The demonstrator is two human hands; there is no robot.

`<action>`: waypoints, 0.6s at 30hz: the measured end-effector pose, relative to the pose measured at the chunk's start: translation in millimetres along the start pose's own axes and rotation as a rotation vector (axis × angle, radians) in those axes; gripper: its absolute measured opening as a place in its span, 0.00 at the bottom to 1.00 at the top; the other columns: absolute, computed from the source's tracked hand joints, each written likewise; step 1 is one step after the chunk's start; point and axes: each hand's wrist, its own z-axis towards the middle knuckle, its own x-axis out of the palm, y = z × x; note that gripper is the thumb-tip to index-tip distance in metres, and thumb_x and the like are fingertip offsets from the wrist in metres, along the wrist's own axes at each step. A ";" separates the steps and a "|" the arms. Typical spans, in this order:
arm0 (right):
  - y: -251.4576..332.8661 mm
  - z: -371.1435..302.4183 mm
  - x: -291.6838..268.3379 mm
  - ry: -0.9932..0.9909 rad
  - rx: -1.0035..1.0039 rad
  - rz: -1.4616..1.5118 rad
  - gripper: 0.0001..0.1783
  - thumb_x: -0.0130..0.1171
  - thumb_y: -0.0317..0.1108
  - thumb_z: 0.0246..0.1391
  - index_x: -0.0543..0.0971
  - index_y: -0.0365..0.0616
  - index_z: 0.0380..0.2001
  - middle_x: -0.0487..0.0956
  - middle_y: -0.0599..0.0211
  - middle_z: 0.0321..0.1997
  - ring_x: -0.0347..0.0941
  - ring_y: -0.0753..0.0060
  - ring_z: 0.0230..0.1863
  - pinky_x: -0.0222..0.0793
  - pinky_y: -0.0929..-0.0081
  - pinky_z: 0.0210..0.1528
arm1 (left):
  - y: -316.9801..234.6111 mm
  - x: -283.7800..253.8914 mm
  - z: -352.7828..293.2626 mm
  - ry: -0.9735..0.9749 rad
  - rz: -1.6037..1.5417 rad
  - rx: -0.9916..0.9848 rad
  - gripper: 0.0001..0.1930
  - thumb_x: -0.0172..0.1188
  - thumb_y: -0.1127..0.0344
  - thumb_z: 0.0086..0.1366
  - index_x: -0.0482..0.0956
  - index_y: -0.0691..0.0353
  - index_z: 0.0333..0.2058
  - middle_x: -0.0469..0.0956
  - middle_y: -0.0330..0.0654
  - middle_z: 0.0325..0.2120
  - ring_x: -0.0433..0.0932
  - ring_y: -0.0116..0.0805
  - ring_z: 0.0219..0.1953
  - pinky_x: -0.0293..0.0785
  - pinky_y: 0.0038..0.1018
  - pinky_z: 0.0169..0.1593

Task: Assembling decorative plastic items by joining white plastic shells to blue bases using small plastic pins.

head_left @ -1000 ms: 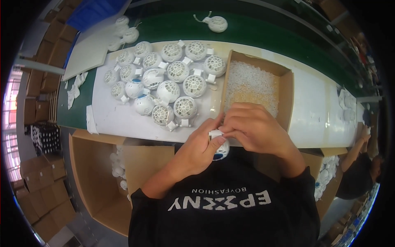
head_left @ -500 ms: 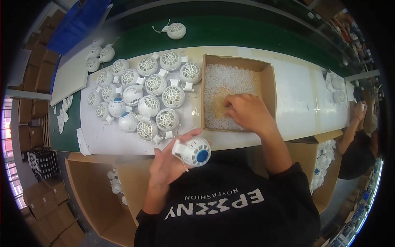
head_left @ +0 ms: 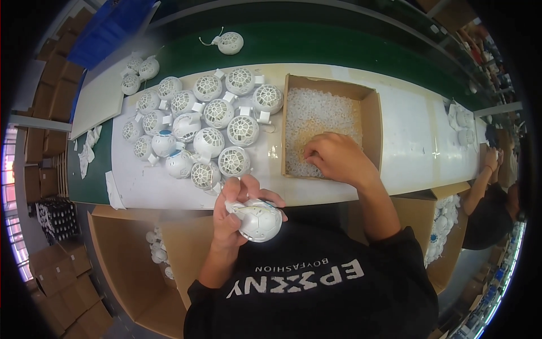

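Note:
My left hand (head_left: pixel 230 212) is closed round a white plastic ball (head_left: pixel 261 222) in front of my chest; its smooth, seamed side faces up, and a thin cord lies along its top. My right hand (head_left: pixel 337 156) reaches into an open cardboard box (head_left: pixel 371 127) full of small clear plastic pieces (head_left: pixel 316 107). Its thumb and fingertips are pinched just above the pieces; whatever is between them is too small to make out. Left of the box, several white balls with lattice openings (head_left: pixel 243 131) and small square tabs stand in a cluster on the white board.
Behind the white table board (head_left: pixel 406 124) runs a green surface (head_left: pixel 293 48) with one corded white ball (head_left: pixel 230 43) on it. Large cartons (head_left: pixel 127 265) holding white balls stand below the table's front edge. A blue bin (head_left: pixel 107 37) is at the far left. Another person's arm (head_left: pixel 480 175) shows at right.
My left hand has turned the ball over, so its blue disc no longer faces up, and its fingers have closed round it. My right fingertips have drawn together in the box. The ball behind shifted left.

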 end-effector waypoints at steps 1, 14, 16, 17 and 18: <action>1.3 0.2 -0.4 -0.003 0.003 0.020 0.03 0.60 0.27 0.50 0.83 0.43 0.28 0.83 0.59 0.31 0.79 0.52 0.37 0.73 0.58 0.42 | 0.9 -0.5 -0.4 0.004 -0.017 0.020 0.15 0.68 0.63 0.61 0.69 0.55 0.40 0.67 0.41 0.39 0.74 0.67 0.52 0.81 0.62 0.47; 23.7 -15.9 -25.5 -0.372 -0.029 0.790 0.03 0.65 0.20 0.53 0.83 0.35 0.32 0.87 0.61 0.35 0.78 0.80 0.28 0.73 0.80 0.31 | 5.2 6.7 14.1 -0.191 0.318 0.187 0.06 0.60 0.79 0.63 0.75 0.61 0.36 0.73 0.41 0.35 0.78 0.56 0.49 0.83 0.53 0.47; 32.8 -22.0 -24.2 -0.345 -0.022 0.853 0.04 0.65 0.19 0.53 0.83 0.34 0.33 0.87 0.60 0.36 0.79 0.79 0.30 0.74 0.80 0.33 | 8.7 11.4 18.3 -0.250 0.375 0.190 0.07 0.60 0.80 0.63 0.76 0.63 0.38 0.76 0.42 0.35 0.79 0.52 0.48 0.81 0.45 0.48; 38.6 -25.3 -22.7 -0.319 -0.014 0.914 0.04 0.64 0.19 0.53 0.83 0.33 0.34 0.87 0.59 0.38 0.81 0.78 0.31 0.76 0.80 0.34 | 9.5 12.6 19.4 -0.280 0.404 0.192 0.08 0.60 0.81 0.63 0.76 0.64 0.39 0.77 0.43 0.35 0.79 0.50 0.48 0.81 0.41 0.49; 44.0 -27.6 -21.3 -0.292 -0.006 0.975 0.05 0.64 0.19 0.54 0.83 0.33 0.35 0.87 0.59 0.39 0.82 0.77 0.32 0.77 0.79 0.36 | 9.6 13.2 20.2 -0.284 0.407 0.196 0.08 0.60 0.81 0.63 0.76 0.64 0.39 0.77 0.43 0.35 0.79 0.50 0.48 0.81 0.41 0.49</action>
